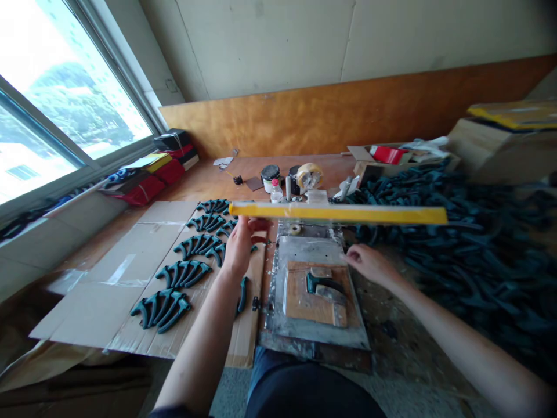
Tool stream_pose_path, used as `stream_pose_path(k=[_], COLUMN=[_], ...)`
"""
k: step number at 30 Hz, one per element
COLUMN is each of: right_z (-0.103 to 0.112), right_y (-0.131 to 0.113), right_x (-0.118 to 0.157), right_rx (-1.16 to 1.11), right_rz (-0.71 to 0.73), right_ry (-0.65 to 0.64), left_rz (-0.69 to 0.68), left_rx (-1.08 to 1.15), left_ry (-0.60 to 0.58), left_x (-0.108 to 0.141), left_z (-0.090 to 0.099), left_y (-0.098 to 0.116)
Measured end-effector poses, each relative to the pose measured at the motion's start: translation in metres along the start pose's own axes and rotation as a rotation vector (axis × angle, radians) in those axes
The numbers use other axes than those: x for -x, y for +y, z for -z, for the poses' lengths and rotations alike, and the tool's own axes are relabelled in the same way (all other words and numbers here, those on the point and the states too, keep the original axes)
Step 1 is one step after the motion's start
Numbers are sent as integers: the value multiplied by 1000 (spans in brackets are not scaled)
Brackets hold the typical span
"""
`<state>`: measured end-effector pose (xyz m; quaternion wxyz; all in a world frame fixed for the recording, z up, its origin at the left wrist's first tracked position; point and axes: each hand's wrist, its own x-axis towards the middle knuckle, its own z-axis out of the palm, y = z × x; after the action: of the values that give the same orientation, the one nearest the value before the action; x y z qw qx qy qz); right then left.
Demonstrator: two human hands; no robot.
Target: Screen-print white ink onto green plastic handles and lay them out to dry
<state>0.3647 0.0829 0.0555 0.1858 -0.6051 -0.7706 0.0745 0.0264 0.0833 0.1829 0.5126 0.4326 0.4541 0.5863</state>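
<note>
A long yellow-edged bar [337, 213], seen edge-on, spans above the work station. My left hand [241, 241] is at its left end, fingers apart and pointing right just under the bar; no object shows in them. My right hand [363, 261] hovers by the upper right corner of a grey metal plate [300, 249], its fingers loosely curled with nothing visible in them. On that plate lies a wooden board [298, 296], where one dark green curved handle [324, 283] sits in a holder. Rows of similar handles [183, 274] lie on cardboard [126, 296] to the left.
A large heap of dark green handles [470, 249] covers the right side. Behind stand a paint can [270, 177], a small bottle [276, 191], a tape roll [310, 176] and an open carton [365, 171]. A window [65, 87] and red boxes [143, 188] are at left.
</note>
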Motion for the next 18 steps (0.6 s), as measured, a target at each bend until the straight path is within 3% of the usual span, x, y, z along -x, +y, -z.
stream_pose_path(k=[3, 5, 7, 9, 10, 11, 13, 15, 16, 18], right_z=[-40, -52, -56, -55, -55, -55, -54, -47, -41, -25], right_y=[-19, -36, -55, -79, -92, -105, -120, -110, -92, -34], right_x=[33, 43, 47, 52, 55, 58, 63, 67, 69, 72], right_rx=[13, 33, 0, -45, -61, -77, -118, -132, -99, 48], right_rz=[88, 46, -70, -149, -129, -53, 187, 354, 360, 231], right_ry=[-146, -192, -208, -138, -79, -31, -23, -77, -96, -97], left_rz=[-49, -33, 193, 610, 739, 797, 795, 731, 703, 653], left_rx=[73, 85, 59, 30, 53, 103, 189, 195, 164, 60], left_ry=[65, 155, 88, -153, -192, -194, -76, 79, 153, 306], left_x=[-12, 3, 35, 76, 95, 112, 132, 134, 131, 122], left_z=[-15, -23, -29, -36, -40, -42, -39, -21, -5, 37], left_y=[0, -19, -52, -91, -109, -124, -144, -151, -151, -152])
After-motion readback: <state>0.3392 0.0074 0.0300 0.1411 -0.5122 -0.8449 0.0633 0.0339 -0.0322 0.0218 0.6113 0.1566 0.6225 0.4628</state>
